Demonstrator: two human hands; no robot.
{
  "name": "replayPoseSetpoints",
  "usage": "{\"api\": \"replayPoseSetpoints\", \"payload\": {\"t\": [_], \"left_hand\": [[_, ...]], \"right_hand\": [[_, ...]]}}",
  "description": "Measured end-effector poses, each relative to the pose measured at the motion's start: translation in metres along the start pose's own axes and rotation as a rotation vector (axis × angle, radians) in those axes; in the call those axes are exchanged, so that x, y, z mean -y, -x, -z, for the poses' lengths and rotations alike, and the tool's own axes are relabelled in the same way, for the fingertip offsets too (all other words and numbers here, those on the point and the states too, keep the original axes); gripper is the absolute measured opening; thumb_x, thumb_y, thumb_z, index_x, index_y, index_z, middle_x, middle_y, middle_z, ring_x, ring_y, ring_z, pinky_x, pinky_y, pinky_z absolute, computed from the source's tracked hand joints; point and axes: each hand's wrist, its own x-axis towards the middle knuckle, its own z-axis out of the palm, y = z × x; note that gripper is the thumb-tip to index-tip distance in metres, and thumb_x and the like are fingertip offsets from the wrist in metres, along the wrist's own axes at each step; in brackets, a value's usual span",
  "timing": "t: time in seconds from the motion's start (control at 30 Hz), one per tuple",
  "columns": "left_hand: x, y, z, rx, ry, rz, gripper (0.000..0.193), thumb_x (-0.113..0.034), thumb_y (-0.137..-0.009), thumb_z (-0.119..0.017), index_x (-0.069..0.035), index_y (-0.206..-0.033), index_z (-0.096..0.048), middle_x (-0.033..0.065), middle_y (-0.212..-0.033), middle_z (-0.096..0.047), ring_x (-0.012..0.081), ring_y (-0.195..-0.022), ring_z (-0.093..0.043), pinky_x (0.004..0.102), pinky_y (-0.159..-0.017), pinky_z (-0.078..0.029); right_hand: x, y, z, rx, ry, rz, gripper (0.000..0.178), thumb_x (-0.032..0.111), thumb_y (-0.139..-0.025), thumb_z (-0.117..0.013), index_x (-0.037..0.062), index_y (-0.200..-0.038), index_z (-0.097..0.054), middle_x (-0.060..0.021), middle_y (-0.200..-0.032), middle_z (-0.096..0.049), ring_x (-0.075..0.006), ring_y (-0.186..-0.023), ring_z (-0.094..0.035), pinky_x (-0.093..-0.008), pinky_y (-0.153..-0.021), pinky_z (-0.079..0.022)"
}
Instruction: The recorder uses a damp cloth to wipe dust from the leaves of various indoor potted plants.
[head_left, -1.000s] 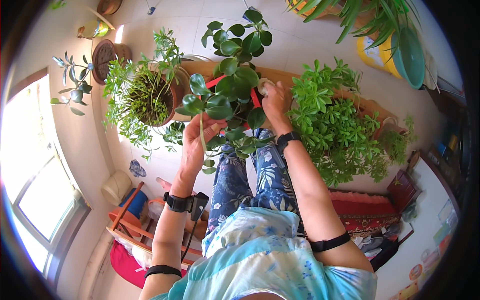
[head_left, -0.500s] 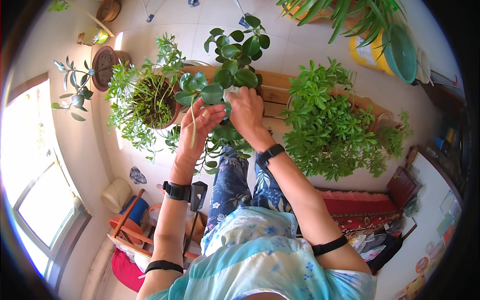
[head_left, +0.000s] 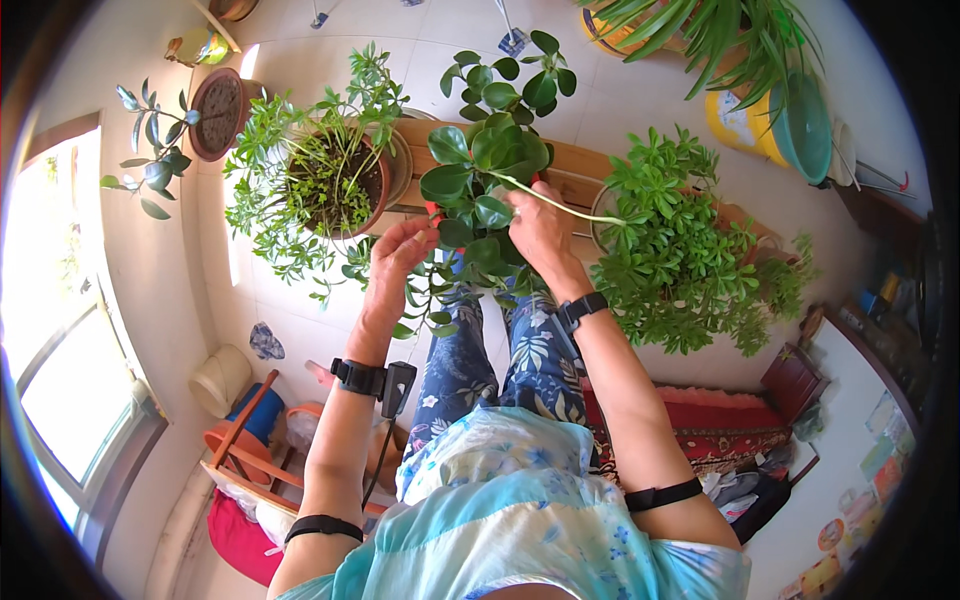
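A plant with round, glossy leaves (head_left: 490,150) stands in the middle in a red pot (head_left: 432,210), mostly hidden by foliage. From its leaves a long pale flower stalk (head_left: 570,208) reaches right, passing across my right hand (head_left: 540,228). That hand is among the leaves on the plant's right side, fingers curled in; whatever they hold is covered by leaves and the hand itself. My left hand (head_left: 400,255) is at the left edge of the red pot, below the leaves. Its fingers are bent and drawn together, and nothing between them can be made out.
Potted leafy plants flank the middle one: a left pot (head_left: 385,190) and a bushy right plant (head_left: 660,250), along a wooden bench (head_left: 575,160). A brown pot (head_left: 218,115) stands by the wall. Behind on the right are a yellow bucket (head_left: 735,125) and a green basin (head_left: 800,130).
My hands have moved apart: the left has left the leaf and gone down to the pot's edge, the right has shifted right. The stalk, formerly hanging down by my left hand, now points right.
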Motion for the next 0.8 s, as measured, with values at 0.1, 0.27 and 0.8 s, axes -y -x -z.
{"api": "replayPoseSetpoints", "payload": {"t": [0.1,0.27,0.8], "left_hand": [[0.023,-0.003,0.011,-0.015,-0.050,0.173,0.037,-0.024,-0.093,-0.054,-0.003,-0.123,-0.056,0.0081,-0.112,-0.063,0.0180,-0.104,-0.059,0.0309,-0.091,-0.044],[0.029,-0.012,0.009,-0.032,0.098,0.287,0.045,-0.028,-0.095,-0.051,-0.002,-0.131,-0.049,0.0117,-0.119,-0.059,0.0231,-0.110,-0.058,0.0355,-0.092,-0.046],[0.058,0.019,0.038,0.119,0.036,0.345,0.031,-0.022,-0.096,-0.050,-0.002,-0.118,-0.057,0.0104,-0.108,-0.066,0.0196,-0.100,-0.063,0.0315,-0.087,-0.049]], "right_hand": [[0.014,-0.004,-0.003,0.080,-0.004,0.128,0.018,0.000,-0.066,-0.062,0.0072,-0.080,-0.070,-0.0124,-0.083,-0.059,-0.0319,-0.082,-0.057,-0.0436,-0.070,-0.047],[0.023,-0.004,-0.019,0.256,0.244,0.292,0.010,0.006,-0.068,-0.065,0.0105,-0.075,-0.071,-0.0101,-0.090,-0.060,-0.0274,-0.091,-0.055,-0.0424,-0.073,-0.043],[0.035,0.074,0.086,-0.340,-0.126,-0.204,0.038,-0.001,-0.073,-0.070,0.0088,-0.109,-0.067,-0.0098,-0.090,-0.057,-0.0264,-0.082,-0.057,-0.0371,-0.070,-0.047]]}}
